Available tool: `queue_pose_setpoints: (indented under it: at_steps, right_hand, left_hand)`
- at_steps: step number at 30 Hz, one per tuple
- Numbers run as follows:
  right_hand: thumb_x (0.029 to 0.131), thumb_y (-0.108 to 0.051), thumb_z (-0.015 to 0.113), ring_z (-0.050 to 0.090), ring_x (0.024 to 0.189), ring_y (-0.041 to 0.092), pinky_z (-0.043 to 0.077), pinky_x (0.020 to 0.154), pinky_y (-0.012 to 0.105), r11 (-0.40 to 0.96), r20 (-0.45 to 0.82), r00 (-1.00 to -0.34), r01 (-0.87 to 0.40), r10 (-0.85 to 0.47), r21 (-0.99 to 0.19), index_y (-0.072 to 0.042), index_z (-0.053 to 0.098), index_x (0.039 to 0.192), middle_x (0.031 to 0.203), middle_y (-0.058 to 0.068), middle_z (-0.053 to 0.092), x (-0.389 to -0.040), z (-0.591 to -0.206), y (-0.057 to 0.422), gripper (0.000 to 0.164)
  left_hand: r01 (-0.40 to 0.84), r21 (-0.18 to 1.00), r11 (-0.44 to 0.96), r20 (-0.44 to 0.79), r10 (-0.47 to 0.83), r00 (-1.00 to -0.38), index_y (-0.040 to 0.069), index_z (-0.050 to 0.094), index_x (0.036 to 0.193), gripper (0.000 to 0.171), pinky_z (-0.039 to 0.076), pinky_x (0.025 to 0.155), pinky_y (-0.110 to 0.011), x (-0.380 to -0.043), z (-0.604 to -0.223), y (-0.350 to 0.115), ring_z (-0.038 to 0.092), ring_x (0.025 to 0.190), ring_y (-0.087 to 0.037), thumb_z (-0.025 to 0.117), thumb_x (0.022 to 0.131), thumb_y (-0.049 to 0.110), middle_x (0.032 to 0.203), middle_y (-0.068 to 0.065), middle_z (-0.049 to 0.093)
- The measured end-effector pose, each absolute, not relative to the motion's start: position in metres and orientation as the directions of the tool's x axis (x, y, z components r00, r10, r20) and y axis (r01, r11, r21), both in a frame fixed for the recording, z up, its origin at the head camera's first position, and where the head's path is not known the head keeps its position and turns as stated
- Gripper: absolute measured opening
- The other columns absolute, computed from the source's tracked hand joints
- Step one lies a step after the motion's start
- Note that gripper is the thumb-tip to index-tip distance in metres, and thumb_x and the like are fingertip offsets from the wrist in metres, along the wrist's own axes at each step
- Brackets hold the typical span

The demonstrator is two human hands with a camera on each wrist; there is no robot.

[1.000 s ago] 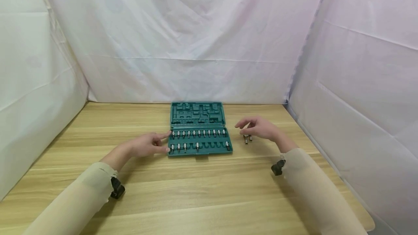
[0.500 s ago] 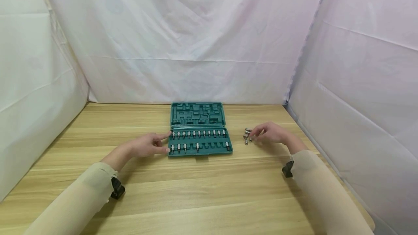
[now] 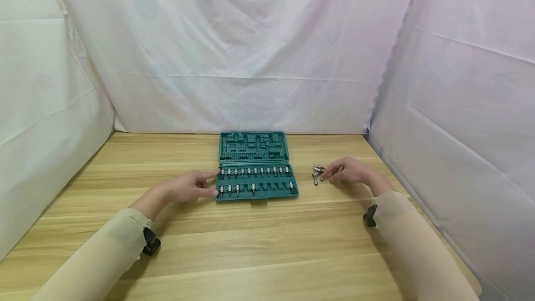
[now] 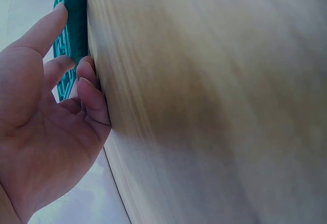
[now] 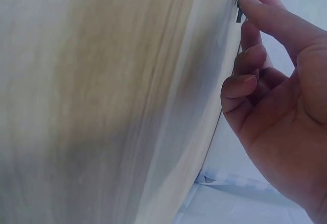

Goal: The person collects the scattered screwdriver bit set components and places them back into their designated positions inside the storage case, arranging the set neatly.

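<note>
A green plastic case (image 3: 259, 196) lies unfolded on the table, its lid flat at the back. Silver bit sockets (image 3: 253, 189) stand in two rows in its front half; several slots in the front row hold none. My left hand (image 3: 190, 186) rests at the case's left edge, thumb and index finger stretched onto the rim, other fingers curled beside it. A small heap of loose bit sockets (image 3: 315, 180) lies right of the case. Over its right side, my right hand (image 3: 349, 171) pinches one bit socket (image 5: 240, 14) between thumb and index finger; the fingertips partly hide it.
The wooden table (image 3: 251, 254) carries the case and loose sockets. White cloth (image 3: 251, 59) hangs behind and on both sides of the table. A black wrist camera (image 3: 151, 241) sits by the left sleeve, another (image 3: 369, 216) by the right.
My right hand has moved right and down from above the loose sockets to their right side, thumb and index finger closing on one. The left hand stays at the case.
</note>
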State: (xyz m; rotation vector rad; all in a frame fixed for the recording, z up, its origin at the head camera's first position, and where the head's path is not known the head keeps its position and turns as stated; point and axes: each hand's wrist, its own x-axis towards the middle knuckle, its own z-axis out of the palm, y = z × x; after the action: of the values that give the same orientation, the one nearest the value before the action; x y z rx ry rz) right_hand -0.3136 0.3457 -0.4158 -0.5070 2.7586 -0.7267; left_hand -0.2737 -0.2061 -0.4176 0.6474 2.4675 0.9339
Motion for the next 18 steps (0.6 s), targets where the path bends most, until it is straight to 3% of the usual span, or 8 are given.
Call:
queue_pose_setpoints:
  at_steps: [12, 18]
  right_hand:
    - [0.099, -0.017, 0.08, 0.064, 0.107, 0.02, 0.048, 0.095, 0.038, 0.811, -0.156, -0.904, -0.267, -0.398, -0.52, -0.025, 0.086, 0.119, 0.121, 0.004, 0.078, -0.3117, -0.4162, 0.3431, 0.022]
    - [0.099, -0.017, 0.08, 0.063, 0.104, 0.019, 0.048, 0.093, 0.037, 0.817, -0.154, -0.901, -0.281, -0.405, -0.504, -0.023, 0.086, 0.116, 0.121, 0.004, 0.078, -0.3142, -0.4176, 0.3383, 0.019]
  left_hand:
    - [0.306, 0.697, 0.649, -0.201, 0.585, -0.786, 0.012, 0.025, 0.175, 0.086, 0.042, 0.065, -0.03, -0.2729, -0.4165, -0.2059, 0.045, 0.07, -0.016, 0.073, 0.108, 0.038, 0.083, -0.003, 0.058]
    - [0.308, 0.7, 0.645, -0.197, 0.588, -0.784, 0.012, 0.025, 0.175, 0.086, 0.041, 0.065, -0.03, -0.2724, -0.4174, -0.2061, 0.043, 0.069, -0.015, 0.072, 0.108, 0.037, 0.077, 0.001, 0.052]
